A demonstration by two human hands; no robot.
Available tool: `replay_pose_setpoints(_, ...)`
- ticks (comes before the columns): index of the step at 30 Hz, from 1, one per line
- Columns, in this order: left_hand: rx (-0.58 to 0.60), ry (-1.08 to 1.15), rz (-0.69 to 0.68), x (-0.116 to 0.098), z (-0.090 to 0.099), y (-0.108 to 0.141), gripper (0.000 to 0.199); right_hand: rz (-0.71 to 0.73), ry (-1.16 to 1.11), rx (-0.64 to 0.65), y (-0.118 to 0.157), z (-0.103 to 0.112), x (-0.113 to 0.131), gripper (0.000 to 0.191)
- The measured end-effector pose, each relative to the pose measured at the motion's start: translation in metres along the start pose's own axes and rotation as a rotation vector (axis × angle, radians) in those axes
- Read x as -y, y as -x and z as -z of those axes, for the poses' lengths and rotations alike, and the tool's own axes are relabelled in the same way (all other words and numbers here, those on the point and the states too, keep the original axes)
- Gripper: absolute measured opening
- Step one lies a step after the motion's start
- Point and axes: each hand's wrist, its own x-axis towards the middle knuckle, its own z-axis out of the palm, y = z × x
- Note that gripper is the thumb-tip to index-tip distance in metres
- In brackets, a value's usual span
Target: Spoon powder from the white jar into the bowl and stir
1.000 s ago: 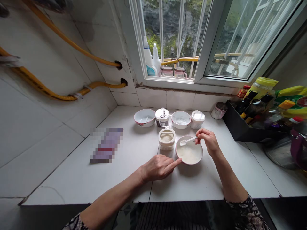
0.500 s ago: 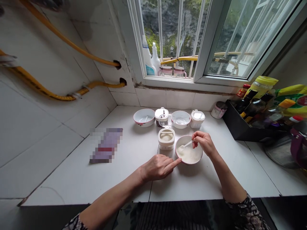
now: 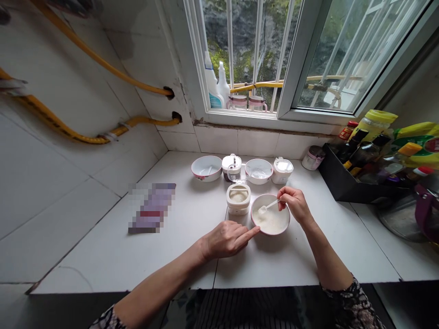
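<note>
Right hand [image 3: 295, 205]: thumb and fingers [image 3: 283, 194] pinch the handle of a small white plastic spoon [image 3: 269, 204], with its scoop down in the bowl. Left hand [image 3: 224, 240] rests on the worktop, holding nothing, fingers loosely together, index finger [image 3: 248, 234] extended toward the bowl; can't tell if the tip touches the rim.

Edges: white tiled worktop [image 3: 103, 256] has its front edge close below both forearms. Tiled wall [image 3: 68, 55] with yellow gas hoses [image 3: 82, 132] bounds the left side; window sill [image 3: 260, 121] bounds the back. Wide stretch of white tile between the bowl and the black tray [image 3: 338, 183] of bottles on the right. Left of the left hand sits a flat packet [image 3: 152, 208], pixelated, unreadable.

Main item: round white bowl with a red rim [image 3: 270, 232], front middle of the worktop, between both hands. Holds smooth, thick white paste [image 3: 272, 220], filling the lower part.

Just left of it: open square white tub of beige powder [image 3: 238, 198]. Back row, near the sill: white bowl with spoon [image 3: 206, 168], glass jar with white lid [image 3: 231, 167], second white bowl [image 3: 259, 171], white lidded tub [image 3: 283, 170].
</note>
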Motion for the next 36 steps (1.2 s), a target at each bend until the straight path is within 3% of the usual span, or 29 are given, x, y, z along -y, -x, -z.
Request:
replay_pose_setpoints(19,0.004,0.000,-0.005,-0.0004,-0.0006,0.0001,0.038,-0.017,-0.018,-0.027,-0.0011,0.0009,0.0007,0.011)
replay_pose_setpoints(26,0.030,-0.025,0.000,-0.0006,-0.0016,0.0021,0.048,0.004,0.016,-0.039,-0.0011,-0.0006,-0.0009,0.011)
replay_pose_setpoints(36,0.019,-0.018,-0.005,-0.0005,-0.0018,0.0024,0.043,-0.036,-0.076,-0.006,-0.0014,0.0020,0.0044,0.009)
